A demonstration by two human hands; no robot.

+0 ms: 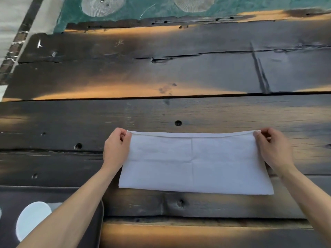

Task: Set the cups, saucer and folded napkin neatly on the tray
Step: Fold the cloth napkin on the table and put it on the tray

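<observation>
While you look down, your left hand (pixel 116 145) pinches the far left corner of the napkin (pixel 195 163), and your right hand (pixel 272 147) pinches the far right corner, thumb and curled fingers clamped on the cloth at each end. The white napkin lies spread in a wide strip, its far edge doubled over between your hands, its near edge flat on the counter (pixel 161 72). Faint creases cross its middle.

That counter is dark, weathered wood in long planks running left to right, with cracks, knots and small round holes. Bands of warm orange light fall across it, one near the far edge, one at mid-depth and one along the near plank.

At the near left sits the tray (pixel 96 221), dark with a rounded corner, just beside the napkin's side of the counter but apart from the cloth. Your left forearm crosses over it. On it shows a white round saucer (pixel 32 219), partly hidden by that forearm.

Beyond the counter's far edge lies a green surface (pixel 152 8) with two pale, ribbed round shapes, and at far left a pale floor with a dark strip.
</observation>
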